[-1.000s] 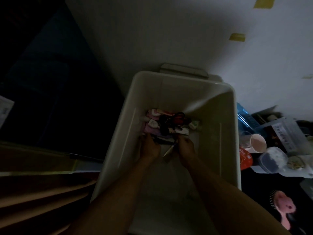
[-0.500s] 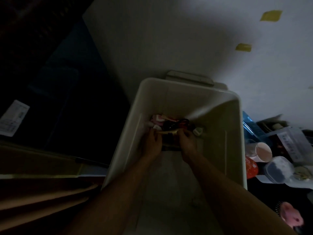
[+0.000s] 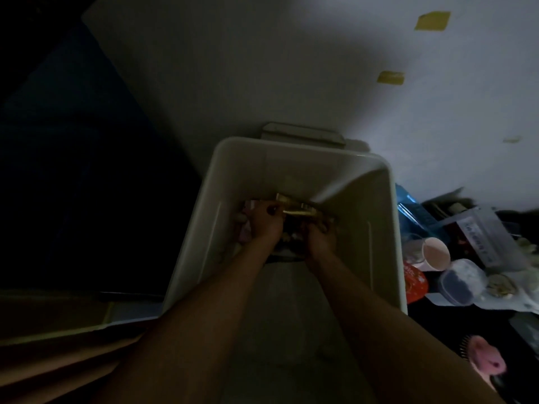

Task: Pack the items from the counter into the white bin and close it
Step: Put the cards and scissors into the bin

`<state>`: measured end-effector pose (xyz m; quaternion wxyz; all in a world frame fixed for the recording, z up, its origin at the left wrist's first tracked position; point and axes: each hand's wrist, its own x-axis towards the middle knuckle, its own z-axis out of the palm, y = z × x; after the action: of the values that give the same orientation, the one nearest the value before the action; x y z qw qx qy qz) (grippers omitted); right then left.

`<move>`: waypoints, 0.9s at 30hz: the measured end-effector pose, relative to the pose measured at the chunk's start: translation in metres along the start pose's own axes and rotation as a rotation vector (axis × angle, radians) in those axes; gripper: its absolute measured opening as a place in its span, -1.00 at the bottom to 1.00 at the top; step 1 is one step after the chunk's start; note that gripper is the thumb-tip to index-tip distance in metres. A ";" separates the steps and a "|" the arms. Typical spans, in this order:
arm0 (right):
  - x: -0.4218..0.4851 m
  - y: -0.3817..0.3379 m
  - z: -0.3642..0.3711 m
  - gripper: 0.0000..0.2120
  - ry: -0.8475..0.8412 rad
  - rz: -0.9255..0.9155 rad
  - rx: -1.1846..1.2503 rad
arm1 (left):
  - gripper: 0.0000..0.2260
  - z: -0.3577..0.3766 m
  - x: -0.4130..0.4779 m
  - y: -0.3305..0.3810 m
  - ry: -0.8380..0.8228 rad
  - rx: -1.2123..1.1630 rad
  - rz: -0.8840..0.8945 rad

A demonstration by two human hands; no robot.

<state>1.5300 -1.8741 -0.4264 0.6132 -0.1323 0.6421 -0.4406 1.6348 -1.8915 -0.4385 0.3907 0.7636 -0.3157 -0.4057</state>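
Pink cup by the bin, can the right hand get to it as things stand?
Probably not directly. The right hand is deep in the white bin, whose right wall stands between it and the pink cup; it would have to lift over the rim first.

The room is dim, and the brightest light falls on the pale wall (image 3: 262, 68) at the upper right of the frame. Yellow paper scraps (image 3: 432, 21) stick to it there. A dark panel (image 3: 73, 170) fills the left side, and brown boards (image 3: 58, 368) lie across the lower left.
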 end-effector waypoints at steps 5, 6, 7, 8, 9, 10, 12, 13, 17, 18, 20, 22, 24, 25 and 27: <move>0.004 0.000 -0.005 -0.82 -0.048 0.010 -0.079 | -0.77 0.016 -0.001 0.002 -0.012 -0.022 -0.076; 0.005 0.000 -0.006 -0.86 -0.054 0.002 -0.081 | -0.77 0.017 -0.002 0.001 -0.029 -0.009 -0.078; 0.007 0.001 -0.007 -0.85 -0.050 -0.009 -0.082 | -0.76 0.019 -0.002 -0.001 -0.050 0.008 -0.073; 0.008 0.002 -0.008 -0.84 -0.045 -0.021 -0.088 | -0.76 0.020 -0.002 -0.002 -0.072 0.017 -0.066; 0.009 0.003 -0.009 -0.84 -0.040 -0.028 -0.099 | -0.75 0.022 -0.003 -0.002 -0.097 0.013 -0.061; 0.010 0.005 -0.010 -0.83 -0.037 -0.035 -0.104 | -0.75 0.023 -0.004 -0.002 -0.130 0.007 -0.054; 0.013 0.007 -0.011 -0.81 -0.029 -0.045 -0.117 | -0.74 0.026 -0.007 0.000 -0.204 0.014 -0.035; 0.014 0.008 -0.012 -0.79 -0.022 -0.048 -0.135 | -0.75 0.028 -0.009 0.000 -0.238 0.026 -0.026; 0.017 0.008 -0.013 -0.75 0.025 -0.067 -0.244 | -0.76 0.034 -0.011 0.000 -0.267 0.122 0.022; 0.017 0.008 -0.014 -0.73 0.027 -0.064 -0.229 | -0.76 0.035 -0.010 0.000 -0.269 0.119 0.012; 0.016 0.007 -0.016 -0.70 0.023 -0.053 -0.214 | -0.78 0.039 -0.008 0.002 -0.268 0.089 -0.008; 0.015 0.007 -0.017 -0.67 0.019 -0.040 -0.225 | -0.82 0.041 -0.005 0.002 -0.228 0.061 -0.025; 0.013 0.006 -0.017 -0.66 -0.007 -0.024 -0.193 | -0.83 0.042 -0.002 -0.001 -0.207 0.050 -0.060; 0.012 0.006 -0.017 -0.65 -0.016 -0.014 -0.178 | -0.83 0.042 -0.002 -0.002 -0.204 0.040 -0.079; 0.010 0.006 -0.019 -0.64 -0.012 -0.012 -0.171 | -0.82 0.042 -0.003 -0.004 -0.189 0.074 -0.072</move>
<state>1.5128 -1.8703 -0.4399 0.6010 -0.1906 0.6728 -0.3870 1.5981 -1.9016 -0.4559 0.3158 0.7467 -0.3383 -0.4777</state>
